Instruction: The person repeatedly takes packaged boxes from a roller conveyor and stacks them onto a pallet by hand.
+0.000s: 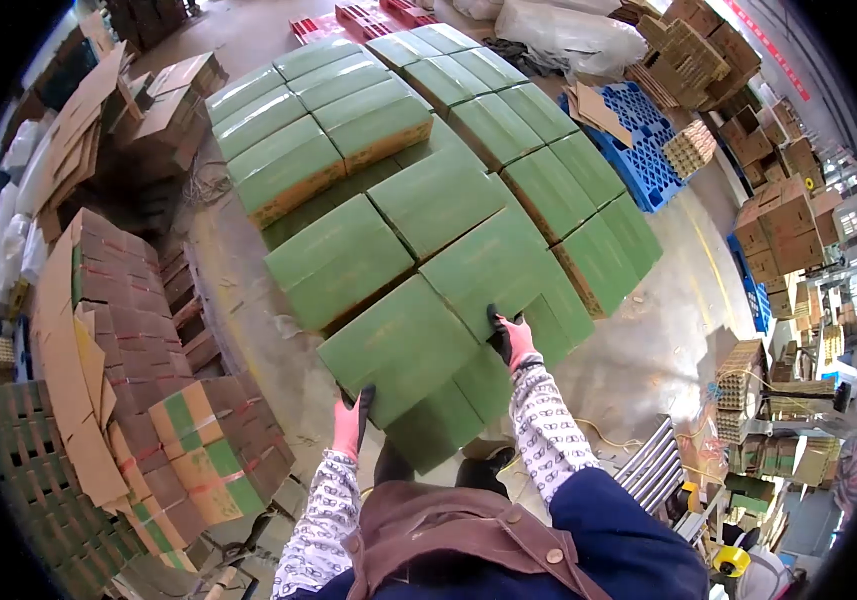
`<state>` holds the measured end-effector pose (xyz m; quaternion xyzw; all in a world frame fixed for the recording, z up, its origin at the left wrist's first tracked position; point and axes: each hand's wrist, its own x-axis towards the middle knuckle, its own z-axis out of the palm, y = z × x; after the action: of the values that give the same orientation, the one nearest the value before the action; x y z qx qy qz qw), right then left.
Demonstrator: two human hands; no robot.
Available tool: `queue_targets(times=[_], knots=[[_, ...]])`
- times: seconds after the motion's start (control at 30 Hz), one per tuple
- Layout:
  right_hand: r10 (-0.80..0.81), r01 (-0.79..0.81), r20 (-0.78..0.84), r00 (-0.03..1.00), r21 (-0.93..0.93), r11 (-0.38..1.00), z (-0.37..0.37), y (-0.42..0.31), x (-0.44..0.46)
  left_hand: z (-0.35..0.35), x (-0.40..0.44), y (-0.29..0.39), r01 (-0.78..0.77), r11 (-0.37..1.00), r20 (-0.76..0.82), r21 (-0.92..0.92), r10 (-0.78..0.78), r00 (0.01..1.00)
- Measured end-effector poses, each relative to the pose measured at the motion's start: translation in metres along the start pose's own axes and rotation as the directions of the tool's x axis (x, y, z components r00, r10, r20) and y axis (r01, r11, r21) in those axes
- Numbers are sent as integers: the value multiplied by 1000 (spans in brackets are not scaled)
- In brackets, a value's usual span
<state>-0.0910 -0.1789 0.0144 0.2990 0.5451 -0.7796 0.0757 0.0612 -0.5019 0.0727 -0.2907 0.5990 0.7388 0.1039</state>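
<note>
A green cardboard box [398, 335] lies at the near edge of a stack of similar green boxes. My left hand [351, 422], in a pink and black work glove, grips its near left corner with the thumb along the edge. My right hand [511, 338], gloved the same way, is at its right side, near the seam with a neighbouring green box [493, 260]; the fingertips are partly hidden. Below the held box, more green box surface [435, 425] shows close to my legs.
Bundled brown cartons [213, 445] and flattened cardboard [78, 400] stand at the left. Blue plastic pallets [638, 150] are behind at the right, red pallets [363, 18] at the far end. A metal roller conveyor [648, 465] is near my right side.
</note>
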Motion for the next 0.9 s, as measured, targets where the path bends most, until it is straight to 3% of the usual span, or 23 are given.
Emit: queue_targets(times=[0.07,0.13,0.17,0.2,0.23,0.27,0.33,0.4,0.43,0.47,0.53,0.57,0.6,0.67,0.7,0.73,0.77,0.8,0.87,0.9], knots=[[143,-142,25,989,-21,990,0,-8,-2,-5,14,5,-106,993,4,46,106,994],[229,-228,30,973,-27,973,-2,-17,-12,-7,23,-12,-69,995,-28,-70,67,997],[338,-349,187,922,25,937,-10,-19,-12,2,21,-11,-84,991,-75,-102,76,994],[315,-319,109,943,22,948,-10,-14,-16,6,19,-10,-104,986,-115,-127,90,989],[374,-374,93,923,-17,927,-9,-14,-18,-3,40,-50,-100,985,-107,-137,86,991],[424,-421,79,902,-48,906,-9,-14,-19,3,36,-41,-132,978,-121,-161,113,986],[438,-427,-17,899,-260,866,-3,-15,-42,11,31,-30,-147,964,-129,-219,121,984],[252,-251,-48,967,-386,888,-19,15,-68,-4,49,-64,-57,977,-101,-207,36,994],[69,-72,-29,997,-633,771,-38,37,-82,-5,51,-65,-65,969,-76,-240,48,996],[-100,83,32,994,-826,558,-55,57,-96,0,45,-59,-80,962,-79,-261,62,995],[-92,240,221,971,-881,408,-87,64,-158,-5,52,-62,-36,976,-86,-216,18,996],[-3,10,10,1000,-864,503,-91,47,-198,-8,53,-59,7,979,-46,-205,-17,999],[-19,-77,-100,995,-862,500,-119,62,-222,-9,57,-61,19,973,-61,-231,-34,998],[203,-223,-152,967,-890,397,-207,118,-241,-14,53,-54,65,975,48,-214,-56,997],[171,-271,-216,961,-853,446,-252,149,-257,-23,51,-50,152,967,67,-203,-141,988],[211,-290,-222,952,-874,389,-270,132,-288,-31,52,-47,237,952,85,-195,-225,971],[251,-303,-227,941,-894,331,-283,109,-321,-39,57,-51,226,959,39,-169,-223,974],[317,-451,-360,877,-844,289,-324,132,-334,-46,61,-57,217,965,-10,-146,-221,975],[357,-555,-433,828,-724,409,-373,130,-365,-52,63,-74,-20,999,-249,-51,7,968],[333,-560,-458,824,-570,602,-404,148,-375,-47,52,-86,-259,966,-325,-13,241,915]])
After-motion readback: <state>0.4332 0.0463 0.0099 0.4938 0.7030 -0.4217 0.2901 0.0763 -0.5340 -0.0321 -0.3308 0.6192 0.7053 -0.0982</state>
